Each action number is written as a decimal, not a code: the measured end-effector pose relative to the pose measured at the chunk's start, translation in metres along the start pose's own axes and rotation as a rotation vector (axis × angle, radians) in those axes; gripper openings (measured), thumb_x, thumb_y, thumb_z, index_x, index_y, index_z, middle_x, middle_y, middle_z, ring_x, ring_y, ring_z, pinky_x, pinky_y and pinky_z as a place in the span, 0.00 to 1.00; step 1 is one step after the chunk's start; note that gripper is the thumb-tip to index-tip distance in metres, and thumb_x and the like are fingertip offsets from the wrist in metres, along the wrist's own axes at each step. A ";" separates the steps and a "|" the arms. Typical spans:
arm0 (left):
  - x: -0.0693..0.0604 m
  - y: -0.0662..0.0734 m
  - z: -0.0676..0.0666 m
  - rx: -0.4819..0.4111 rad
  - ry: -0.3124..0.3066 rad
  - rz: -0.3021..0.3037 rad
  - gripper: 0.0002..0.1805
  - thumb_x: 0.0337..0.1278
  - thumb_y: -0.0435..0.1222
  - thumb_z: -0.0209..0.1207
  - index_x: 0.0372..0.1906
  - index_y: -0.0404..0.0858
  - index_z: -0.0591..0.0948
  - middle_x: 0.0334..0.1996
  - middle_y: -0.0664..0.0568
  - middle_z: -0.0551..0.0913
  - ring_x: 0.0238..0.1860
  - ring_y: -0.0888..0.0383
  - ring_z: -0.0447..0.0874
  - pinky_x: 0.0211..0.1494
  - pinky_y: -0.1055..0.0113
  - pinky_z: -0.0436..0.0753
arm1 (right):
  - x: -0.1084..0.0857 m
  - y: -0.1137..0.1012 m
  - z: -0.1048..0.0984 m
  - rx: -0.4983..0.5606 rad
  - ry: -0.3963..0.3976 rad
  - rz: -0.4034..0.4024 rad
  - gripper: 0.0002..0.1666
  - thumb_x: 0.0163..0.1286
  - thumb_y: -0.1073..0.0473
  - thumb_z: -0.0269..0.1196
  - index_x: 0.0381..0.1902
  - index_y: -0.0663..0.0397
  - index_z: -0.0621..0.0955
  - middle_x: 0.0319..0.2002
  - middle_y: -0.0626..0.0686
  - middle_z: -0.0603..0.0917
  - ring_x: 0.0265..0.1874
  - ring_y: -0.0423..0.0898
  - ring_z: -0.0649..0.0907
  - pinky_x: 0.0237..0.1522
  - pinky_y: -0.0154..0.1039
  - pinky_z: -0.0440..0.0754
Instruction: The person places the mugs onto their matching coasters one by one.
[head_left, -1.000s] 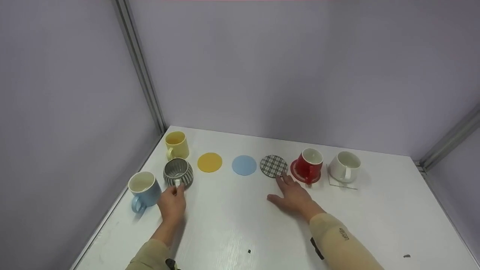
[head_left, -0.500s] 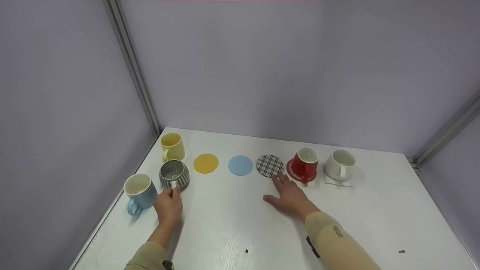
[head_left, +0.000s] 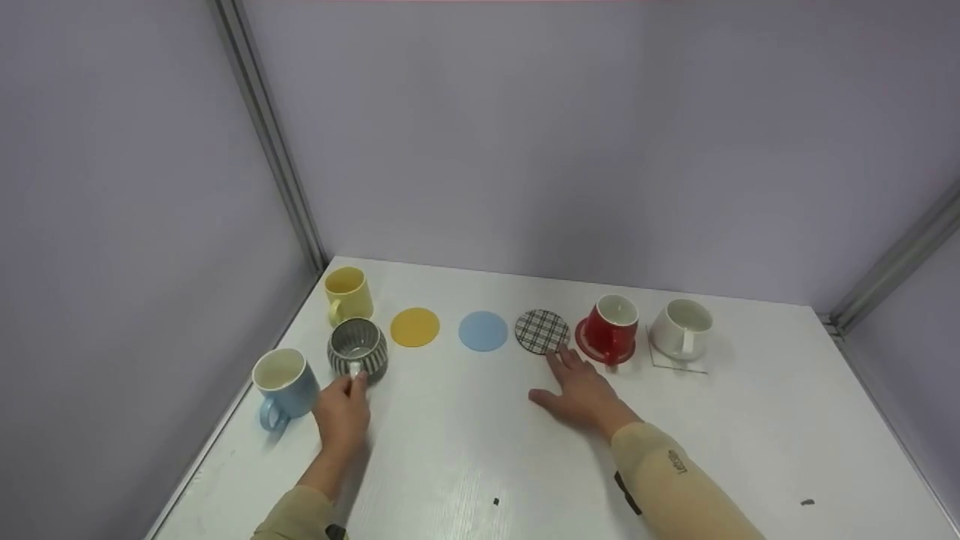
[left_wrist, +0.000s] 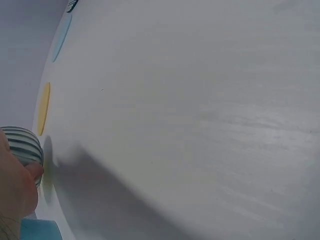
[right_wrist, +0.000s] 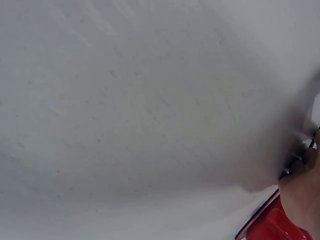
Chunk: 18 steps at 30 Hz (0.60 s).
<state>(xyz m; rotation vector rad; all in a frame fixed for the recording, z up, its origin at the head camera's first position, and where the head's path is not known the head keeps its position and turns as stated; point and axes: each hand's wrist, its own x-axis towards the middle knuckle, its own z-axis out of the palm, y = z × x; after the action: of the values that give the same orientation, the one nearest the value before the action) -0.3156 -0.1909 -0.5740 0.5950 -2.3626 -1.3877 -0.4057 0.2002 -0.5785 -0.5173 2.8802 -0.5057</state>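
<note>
Lower left: my left hand (head_left: 343, 415) pinches round grey-striped ceramic cup (head_left: 358, 347) by handle (head_left: 355, 368) | cup edges rightward; transfer apparently beginning | my right hand (head_left: 581, 394) outstretched

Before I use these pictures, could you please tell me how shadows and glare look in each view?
Head view: a pale sheen low on the table, a soft shadow beside the left hand; left wrist view: a broad dark shadow near the striped cup, faint glare at right; right wrist view: a blurry-edged shadow beside the right hand.

R sleeve (head_left: 675, 487) has dark txt (head_left: 677, 461), prob. starting "Lets".
</note>
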 end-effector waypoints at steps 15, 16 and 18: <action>0.001 0.026 -0.001 0.001 0.022 0.069 0.16 0.82 0.40 0.57 0.37 0.32 0.82 0.28 0.50 0.76 0.33 0.52 0.72 0.35 0.61 0.71 | 0.005 -0.002 0.003 0.004 -0.015 0.017 0.56 0.75 0.24 0.57 0.87 0.46 0.55 0.86 0.53 0.48 0.84 0.57 0.49 0.79 0.60 0.54; 0.001 0.028 -0.001 0.004 0.024 0.077 0.15 0.82 0.39 0.57 0.36 0.33 0.82 0.28 0.50 0.76 0.33 0.52 0.72 0.35 0.62 0.71 | 0.005 -0.003 0.004 0.002 -0.015 0.013 0.56 0.75 0.24 0.57 0.86 0.47 0.55 0.86 0.54 0.48 0.84 0.57 0.49 0.79 0.60 0.54; 0.001 0.032 0.001 0.008 0.028 0.095 0.15 0.81 0.39 0.58 0.36 0.34 0.83 0.27 0.51 0.76 0.33 0.52 0.73 0.35 0.62 0.71 | 0.006 -0.003 0.004 -0.002 -0.018 0.017 0.56 0.75 0.24 0.57 0.86 0.46 0.55 0.86 0.53 0.48 0.84 0.57 0.49 0.79 0.60 0.54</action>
<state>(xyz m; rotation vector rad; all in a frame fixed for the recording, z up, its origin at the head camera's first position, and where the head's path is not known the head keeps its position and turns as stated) -0.3230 -0.1770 -0.5457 0.4941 -2.3433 -1.3213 -0.4093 0.1943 -0.5816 -0.4944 2.8657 -0.4934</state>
